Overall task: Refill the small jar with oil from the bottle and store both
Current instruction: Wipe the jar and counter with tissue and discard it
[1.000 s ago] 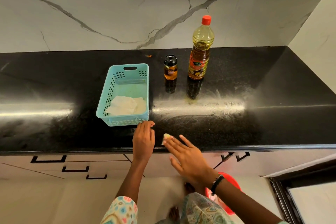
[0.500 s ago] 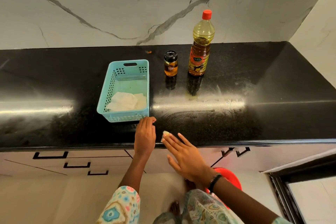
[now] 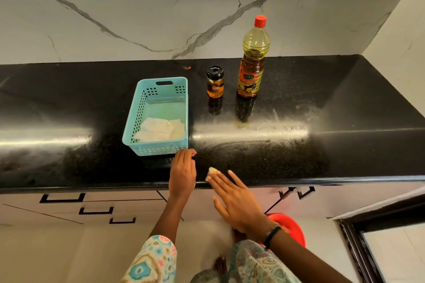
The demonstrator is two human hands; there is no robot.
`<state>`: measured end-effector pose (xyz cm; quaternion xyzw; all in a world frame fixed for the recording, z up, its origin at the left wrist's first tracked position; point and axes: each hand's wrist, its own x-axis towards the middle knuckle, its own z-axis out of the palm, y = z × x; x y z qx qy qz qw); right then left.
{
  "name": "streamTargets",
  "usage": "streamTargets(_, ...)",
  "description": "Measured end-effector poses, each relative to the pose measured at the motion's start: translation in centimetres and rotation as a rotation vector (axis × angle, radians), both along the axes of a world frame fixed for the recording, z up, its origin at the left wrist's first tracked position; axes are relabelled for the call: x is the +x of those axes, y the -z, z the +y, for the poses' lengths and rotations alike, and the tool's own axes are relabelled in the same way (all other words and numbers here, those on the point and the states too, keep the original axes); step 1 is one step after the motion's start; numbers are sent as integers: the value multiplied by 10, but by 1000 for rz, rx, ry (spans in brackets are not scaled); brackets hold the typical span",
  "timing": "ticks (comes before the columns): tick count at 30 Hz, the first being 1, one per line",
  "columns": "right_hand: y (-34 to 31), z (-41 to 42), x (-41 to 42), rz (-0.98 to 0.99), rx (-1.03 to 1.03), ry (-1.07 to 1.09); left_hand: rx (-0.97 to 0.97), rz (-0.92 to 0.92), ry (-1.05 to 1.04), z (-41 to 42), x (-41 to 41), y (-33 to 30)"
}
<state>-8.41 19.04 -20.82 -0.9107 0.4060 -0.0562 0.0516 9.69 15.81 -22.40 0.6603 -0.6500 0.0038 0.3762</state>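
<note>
A capped jar [image 3: 215,82] of amber oil stands upright, far on the counter; a red-capped bottle [image 3: 253,57] stands just right.

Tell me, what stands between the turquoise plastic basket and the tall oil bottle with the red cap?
In the head view, only the small glass jar with a black lid stands there, upright, apart from both.

Bright, even light from above. A broad white glare band streaks across the glossy black worktop [image 3: 345,99], washing out its speckle mid-frame. The bottle [image 3: 253,62] and jar [image 3: 215,82] mirror darkly in it. Wide-angle bowing bends the worktop's front edge. Focus crisp; shadows soft.
</note>
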Motion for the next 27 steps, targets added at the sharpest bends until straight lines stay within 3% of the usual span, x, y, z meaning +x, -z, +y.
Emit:
streamTargets(4,-1,-10,-50,-15,-61,144,-5,-1,4,-1,0,1)
streamTargets(8,-1,-29,-36,-9,-25,312,-8,4,11,-1,0,1)
streamTargets(14,4,1,-35,1,-38,118,4,5,6,1,-1,-1)
streamTargets(18,3,5,-85,-4,-101,228,3,-10,10,0,0,0)
streamTargets(22,3,-18,-77,-25,-37,418,0,-4,11,0,-1,0)
streamTargets(27,4,-11,-59,-4,-27,291,16,-6,8,0,-2,-2)
